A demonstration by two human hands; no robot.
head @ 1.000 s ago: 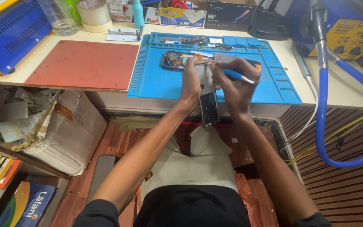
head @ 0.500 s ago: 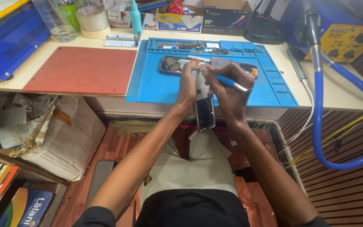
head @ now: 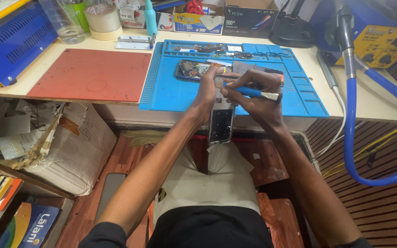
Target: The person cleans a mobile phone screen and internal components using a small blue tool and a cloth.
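My left hand [head: 209,90] grips the top end of an opened phone frame [head: 220,123], which hangs down past the desk's front edge toward my lap. My right hand [head: 253,94] holds a blue-handled tool [head: 253,93] with a metal end, its tip hidden at the top of the frame between my fingers. Both hands meet over the front part of a blue work mat [head: 171,87]. Behind them on the mat lies another opened phone body [head: 190,70] with its boards showing.
A red mat [head: 93,76] lies left of the blue one. A blue machine [head: 10,43] stands far left, a blue and yellow station [head: 382,39] with a blue hose [head: 352,128] on the right. Boxes, bottles and a tape roll line the back. Cardboard and papers sit under the desk.
The view has tipped slightly, so the desk sits lower in frame. My hands stay together on the phone frame, and the tool has shifted a little at its top.
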